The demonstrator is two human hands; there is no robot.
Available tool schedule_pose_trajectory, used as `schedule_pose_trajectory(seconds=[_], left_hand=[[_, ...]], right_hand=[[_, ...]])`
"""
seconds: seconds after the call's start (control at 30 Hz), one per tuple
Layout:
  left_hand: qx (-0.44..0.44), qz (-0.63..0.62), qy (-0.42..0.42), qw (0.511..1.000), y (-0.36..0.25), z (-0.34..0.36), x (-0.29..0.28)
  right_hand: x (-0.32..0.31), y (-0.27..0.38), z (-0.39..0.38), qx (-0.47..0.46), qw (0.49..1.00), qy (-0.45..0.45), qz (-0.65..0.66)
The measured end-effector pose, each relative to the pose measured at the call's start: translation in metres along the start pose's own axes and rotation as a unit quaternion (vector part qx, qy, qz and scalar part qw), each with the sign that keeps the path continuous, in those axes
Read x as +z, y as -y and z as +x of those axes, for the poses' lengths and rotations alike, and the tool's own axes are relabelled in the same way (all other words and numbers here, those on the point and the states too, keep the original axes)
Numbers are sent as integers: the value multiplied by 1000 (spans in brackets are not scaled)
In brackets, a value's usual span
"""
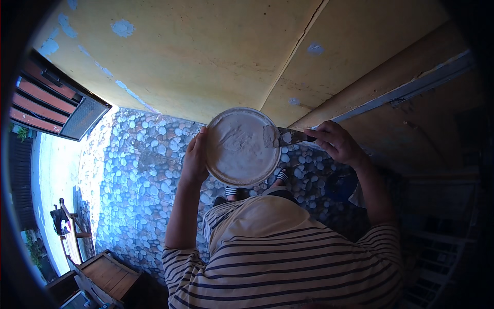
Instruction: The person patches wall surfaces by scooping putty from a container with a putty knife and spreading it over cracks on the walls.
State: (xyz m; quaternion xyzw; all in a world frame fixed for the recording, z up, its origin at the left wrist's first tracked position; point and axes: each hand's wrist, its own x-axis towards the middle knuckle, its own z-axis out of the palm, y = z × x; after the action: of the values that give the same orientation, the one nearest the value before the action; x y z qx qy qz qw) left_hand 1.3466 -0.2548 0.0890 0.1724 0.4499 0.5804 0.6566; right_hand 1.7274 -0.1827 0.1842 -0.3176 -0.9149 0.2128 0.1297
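My left hand (195, 157) grips the left side of a round tub (242, 184), fingers wrapped at its edge. Pale, thick paste (236, 157) lies inside, its surface ridged and scraped near the middle. On the other side, my right hand (338, 143) is closed on the dark handle of a putty knife (292, 136). The knife's blade reaches over the tub's right rim, and its tip has paste on it. Whether the tip presses into the paste or rests just on top, I cannot tell.
A yellowish wall (206, 56) with several pale patches and a long crack rises ahead. My sandalled feet stand on a pebble-patterned floor (139, 175). A reddish slatted gate (49, 98) is at far left, a wooden cabinet (110, 275) at lower left. A dark object (338, 186) lies at right.
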Motion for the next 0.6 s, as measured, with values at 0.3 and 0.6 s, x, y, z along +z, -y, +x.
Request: schedule_pose_trajectory(seconds=[0.3, 0.6], left_hand=[[25, 11, -3, 1000, 8, -4, 4], [38, -17, -21, 999, 15, -8, 12]], right_hand=[[16, 13, -11, 37, 998, -47, -13], [43, 24, -19, 59, 991, -122, -13]])
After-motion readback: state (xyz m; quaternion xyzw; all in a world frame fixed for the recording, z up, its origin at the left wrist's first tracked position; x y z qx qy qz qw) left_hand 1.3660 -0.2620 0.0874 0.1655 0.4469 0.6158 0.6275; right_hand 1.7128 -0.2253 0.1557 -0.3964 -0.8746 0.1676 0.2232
